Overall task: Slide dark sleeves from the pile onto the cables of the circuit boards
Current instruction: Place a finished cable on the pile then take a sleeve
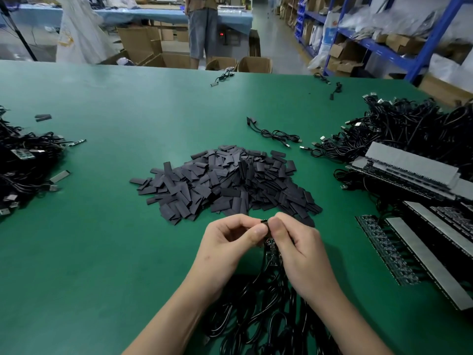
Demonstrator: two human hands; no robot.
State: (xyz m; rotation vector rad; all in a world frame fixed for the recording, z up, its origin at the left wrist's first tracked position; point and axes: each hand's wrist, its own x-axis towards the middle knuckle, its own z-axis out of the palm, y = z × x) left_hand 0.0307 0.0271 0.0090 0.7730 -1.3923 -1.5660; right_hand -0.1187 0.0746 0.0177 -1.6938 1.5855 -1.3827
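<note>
Open green mat [102, 239] left of sleeve pile [225, 183]; board stacks [422, 239] block right

Pinched sleeve [264, 221] mostly hidden by thumbs of left hand [227, 244] and right hand [300, 254]; circuit board [270, 248] barely shows below. Left cable heap [23, 162] cut by edge. Far shelves [384, 32] blurred.

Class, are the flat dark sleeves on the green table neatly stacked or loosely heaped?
Loosely heaped: the flat dark sleeves overlap at all angles in one mound.

matt dark sleeves [225, 180]; glossy cables [256, 311].
</note>
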